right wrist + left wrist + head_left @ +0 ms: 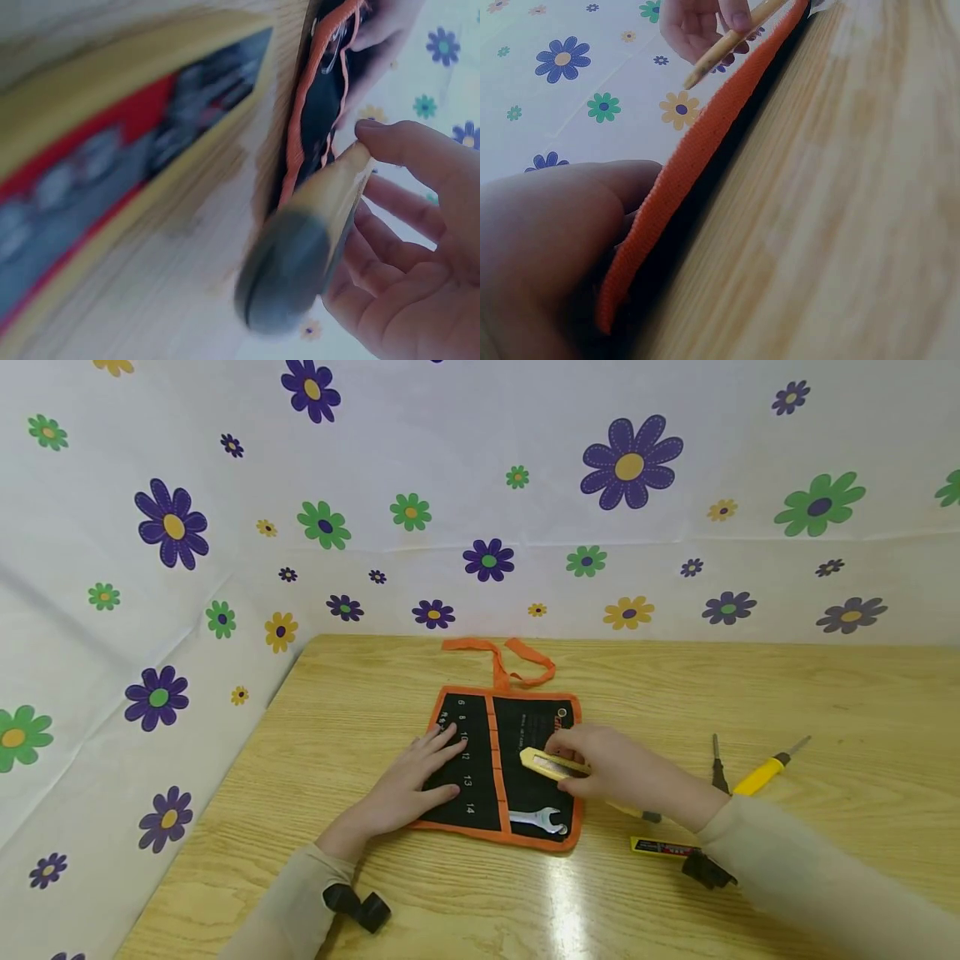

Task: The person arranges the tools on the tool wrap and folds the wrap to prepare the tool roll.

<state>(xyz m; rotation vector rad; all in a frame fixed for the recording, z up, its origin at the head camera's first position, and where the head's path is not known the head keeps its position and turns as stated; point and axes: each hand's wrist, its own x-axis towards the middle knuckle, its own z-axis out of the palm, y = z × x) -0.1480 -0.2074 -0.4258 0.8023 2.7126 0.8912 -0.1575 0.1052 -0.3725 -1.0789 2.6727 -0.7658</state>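
A yellow utility knife [547, 764] is in my right hand [611, 768], held between thumb and fingers over the right side of a tool pouch. In the right wrist view, the knife's dark end [285, 274] points toward the camera. Black with orange edging, the pouch [517, 718] lies spread out, with size numbers printed down its left part. A silver wrench [542, 818] sits in its lowest slot, the open end sticking out. My left hand [408, 781] rests on the pouch's left side with fingers spread.
Two screwdrivers, one dark [717, 768] and one with a yellow handle [761, 775], lie right of the pouch. Nearer, a flat yellow, black and red pack [660, 846] lies partly under the right forearm. Orange ties [498, 664] trail from the pouch's far edge. Flowered cloth [450, 485] hangs behind.
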